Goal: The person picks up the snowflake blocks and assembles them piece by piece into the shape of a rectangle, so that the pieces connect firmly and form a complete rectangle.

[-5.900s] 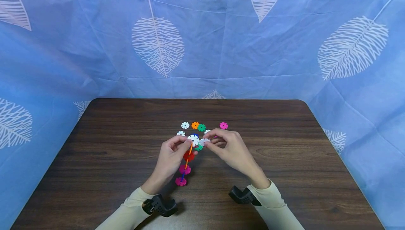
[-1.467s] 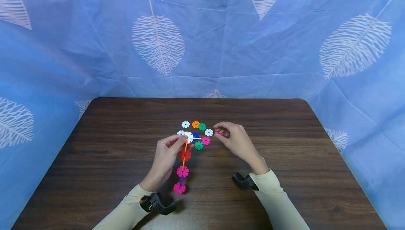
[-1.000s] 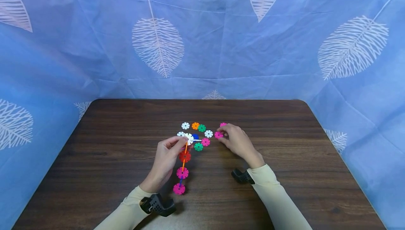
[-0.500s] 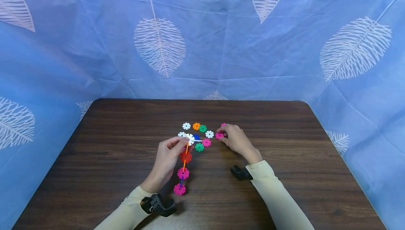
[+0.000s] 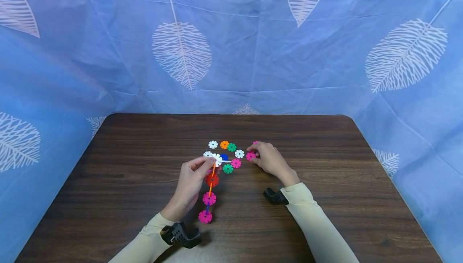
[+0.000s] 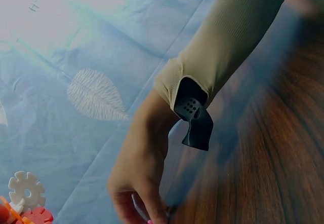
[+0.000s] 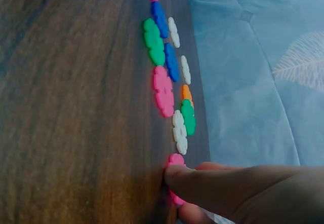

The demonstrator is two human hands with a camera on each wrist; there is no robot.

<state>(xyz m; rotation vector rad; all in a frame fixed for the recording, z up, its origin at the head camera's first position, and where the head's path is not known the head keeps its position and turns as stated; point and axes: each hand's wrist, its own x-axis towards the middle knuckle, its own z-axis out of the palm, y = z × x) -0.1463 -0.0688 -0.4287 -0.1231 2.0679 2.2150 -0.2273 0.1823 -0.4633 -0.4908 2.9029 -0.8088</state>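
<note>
In the head view my left hand pinches a white snowflake disc between thumb and index finger. From it a chain runs toward me: an edge-on orange disc, a red disc, another orange one, a pink disc, a blue one and a last pink disc. An edge-on white disc juts rightward from the held one. My right hand has thumb and finger on the edges of a loose pink disc on the table. In the right wrist view the thumb covers part of that pink disc.
Loose snowflake discs lie around the hands: white, pink, green, blue, orange and several more. Another pink disc is mostly behind the right hand. Blue leaf-print cloth hangs beyond the brown table.
Earlier both hands were together at the white discs, now joined. The right hand then moved right and lowered onto the pink disc. Over the last half second almost nothing has moved.
</note>
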